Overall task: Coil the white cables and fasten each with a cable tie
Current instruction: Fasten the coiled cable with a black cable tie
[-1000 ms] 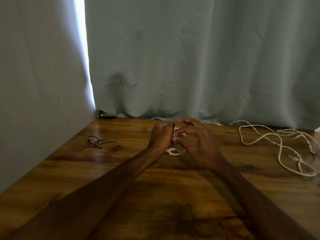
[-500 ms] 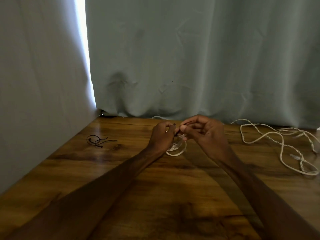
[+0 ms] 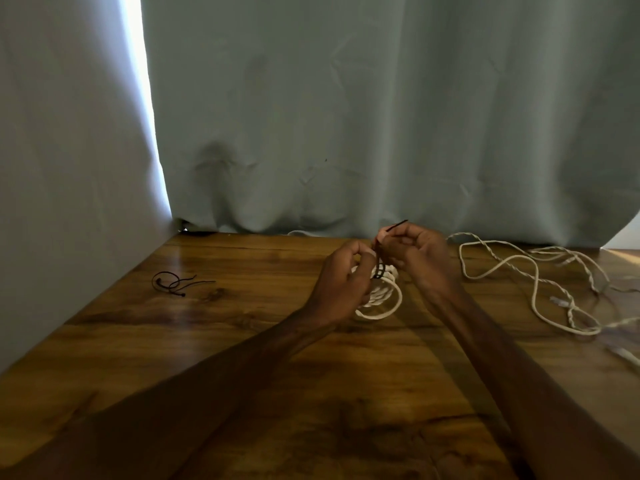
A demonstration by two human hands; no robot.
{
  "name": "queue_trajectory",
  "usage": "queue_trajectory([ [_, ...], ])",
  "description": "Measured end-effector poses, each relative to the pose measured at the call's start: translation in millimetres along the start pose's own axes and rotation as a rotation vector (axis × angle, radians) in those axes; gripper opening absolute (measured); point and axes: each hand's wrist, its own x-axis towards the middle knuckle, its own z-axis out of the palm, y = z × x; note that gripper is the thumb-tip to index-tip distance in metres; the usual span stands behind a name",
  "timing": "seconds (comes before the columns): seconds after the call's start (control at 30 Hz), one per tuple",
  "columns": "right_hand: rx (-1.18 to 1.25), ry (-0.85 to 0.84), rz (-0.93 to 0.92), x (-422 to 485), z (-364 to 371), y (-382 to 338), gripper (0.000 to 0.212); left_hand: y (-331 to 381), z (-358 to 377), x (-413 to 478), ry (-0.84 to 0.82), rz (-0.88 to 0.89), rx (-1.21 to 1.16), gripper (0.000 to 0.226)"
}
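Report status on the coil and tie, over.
Left hand grips the coiled white cable. Right hand pinches the black cable tie, looped round the coil, tail up. Loose white cable lies apart to the right, nothing in the way.

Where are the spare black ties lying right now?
In the head view, the spare black ties lie loose on the wooden table, far left near its edge, well apart from the left hand and the white coil.

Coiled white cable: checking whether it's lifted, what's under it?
Brown wooden table lies under the coiled white cable; whether its lowest loop touches is unclear. The left hand covers its left side.
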Motion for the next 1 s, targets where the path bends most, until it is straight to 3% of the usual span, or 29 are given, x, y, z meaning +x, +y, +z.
queue_trajectory([
  [0.27,-0.083,0.003,0.046,-2,8,2,0.008,-4,-8,1,0.130,0.125,0.172,0.015],
  [0.43,-0.065,-0.057,0.213,0,3,6,0.011,3,-6,-6,0.144,0.279,0.289,0.012],
  [0.7,-0.019,-0.176,0.453,-1,-3,5,0.015,2,-1,-8,0.161,0.350,0.329,0.009],
  [0.9,-0.123,-0.216,0.357,-3,-1,8,0.024,-1,-4,2,0.333,0.186,0.266,0.023],
  [1.0,-0.283,-0.074,0.076,-6,8,9,0.025,-4,-15,11,0.436,0.040,0.216,0.036],
])
